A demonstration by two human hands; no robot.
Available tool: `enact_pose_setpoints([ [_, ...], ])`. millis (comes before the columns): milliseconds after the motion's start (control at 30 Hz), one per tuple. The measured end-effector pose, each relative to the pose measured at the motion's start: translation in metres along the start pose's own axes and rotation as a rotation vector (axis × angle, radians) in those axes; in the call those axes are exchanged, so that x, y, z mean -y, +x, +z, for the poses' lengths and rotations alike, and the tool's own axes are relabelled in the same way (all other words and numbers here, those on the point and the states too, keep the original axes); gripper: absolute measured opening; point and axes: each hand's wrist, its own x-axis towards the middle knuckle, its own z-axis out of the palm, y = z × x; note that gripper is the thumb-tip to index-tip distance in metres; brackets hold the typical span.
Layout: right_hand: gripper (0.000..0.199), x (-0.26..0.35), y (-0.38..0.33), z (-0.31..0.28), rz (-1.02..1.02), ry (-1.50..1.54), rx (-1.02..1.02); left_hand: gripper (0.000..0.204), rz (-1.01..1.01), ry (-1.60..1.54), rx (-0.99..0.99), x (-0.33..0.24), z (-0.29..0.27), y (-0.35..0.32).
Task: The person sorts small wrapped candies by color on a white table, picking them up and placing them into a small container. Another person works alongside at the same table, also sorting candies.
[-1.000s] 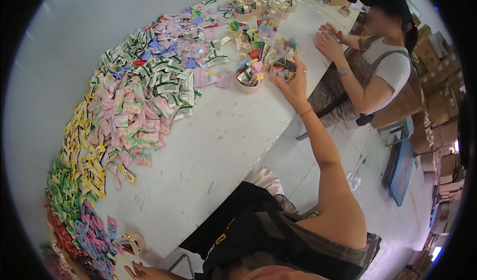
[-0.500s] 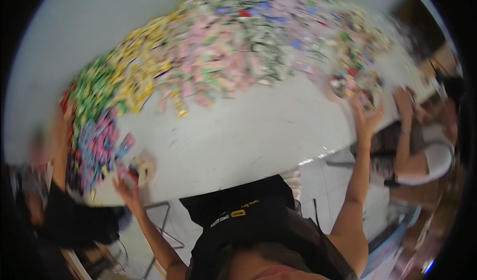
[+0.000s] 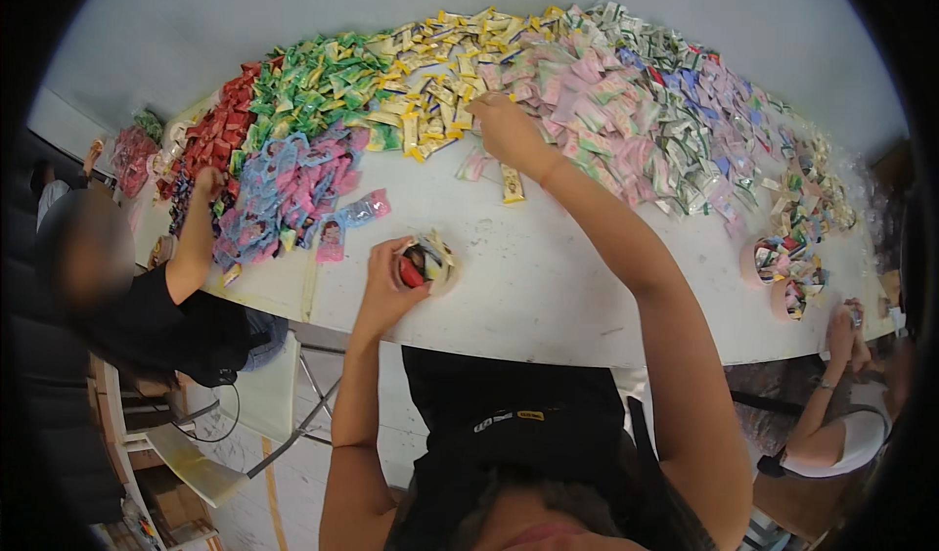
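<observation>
My left hand [image 3: 391, 279] grips a small round container [image 3: 430, 262] with packets in it, near the white table's front edge [image 3: 548, 287]. My right hand [image 3: 506, 129] reaches far across, fingers curled into the heap of yellow and pink wrapped packets [image 3: 460, 72]; whether it has hold of any I cannot tell. A yellow packet [image 3: 512, 183] and a pink one [image 3: 476, 166] lie loose just below that hand. Packets are sorted by colour: red [image 3: 217, 126], green [image 3: 313, 77], blue-pink [image 3: 284, 184], pale pink and green-white [image 3: 626, 101].
A person in black at the left reaches a hand [image 3: 207, 181] into the red packets. Another person at the lower right holds something in both hands [image 3: 846, 326]. Two filled small containers [image 3: 787, 272] stand at the table's right. A chair [image 3: 259, 395] stands below the table.
The view swung from the table's right end to its middle. My right hand left the small containers and now reaches into the yellow and pink heap. My left hand came up with the container.
</observation>
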Motion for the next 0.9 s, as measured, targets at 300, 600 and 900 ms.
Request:
enact_pose_setpoints([
  [300, 0.01, -0.015, 0.037, 0.03, -0.25, 0.11, -0.387, 0.06, -0.135, 0.039, -0.026, -0.013, 0.012, 0.012],
  [600, 0.017, -0.042, -0.038, -0.081, 0.124, 0.074, -0.169, 0.056, -0.081, 0.002, -0.029, -0.017, 0.029, 0.011],
  [900, 0.02, -0.055, -0.038, -0.075, 0.064, 0.138, -0.268, 0.062, -0.057, -0.109, 0.06, -0.033, 0.049, 0.016],
])
